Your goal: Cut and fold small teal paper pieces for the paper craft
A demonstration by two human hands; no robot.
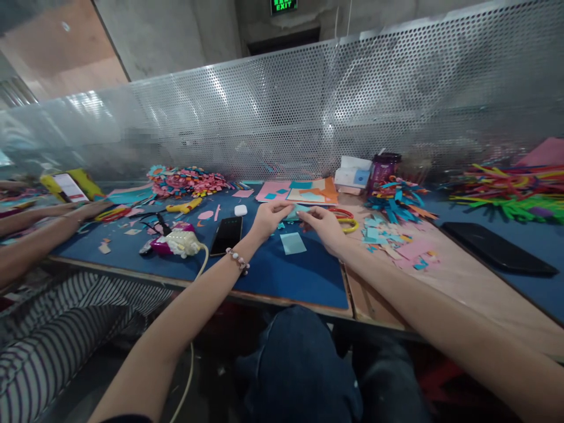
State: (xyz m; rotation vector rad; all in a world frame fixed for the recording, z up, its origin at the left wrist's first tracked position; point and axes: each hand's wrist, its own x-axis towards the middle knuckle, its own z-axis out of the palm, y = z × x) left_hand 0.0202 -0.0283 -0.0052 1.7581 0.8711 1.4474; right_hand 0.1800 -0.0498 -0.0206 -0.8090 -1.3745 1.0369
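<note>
Over the mat, held a teal strip pinched between left hand and right hand, both closed on it, just beyond a paper square. Arguably risked tearing or creasing it with an uneven pull.

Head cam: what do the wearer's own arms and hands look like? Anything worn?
Both forearms are bare, with no sleeves over them and no gloves. The left hand has a bracelet of pale round beads at the wrist. The right hand and its wrist show nothing worn; rings are too small to tell.
</note>
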